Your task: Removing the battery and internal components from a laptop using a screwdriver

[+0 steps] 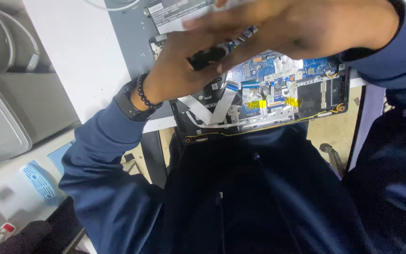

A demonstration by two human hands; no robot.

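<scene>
Left hand fingers closed around a black cylindrical tool handle, blurred right hand fingers spread flat above the opened black laptop's blue circuit board.

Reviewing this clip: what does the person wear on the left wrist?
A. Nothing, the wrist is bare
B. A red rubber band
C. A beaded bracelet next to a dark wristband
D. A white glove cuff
C: on the left hand's wrist a dark beaded bracelet sits next to a dark wristband, just above the blue sleeve, over the opened laptop.
</scene>
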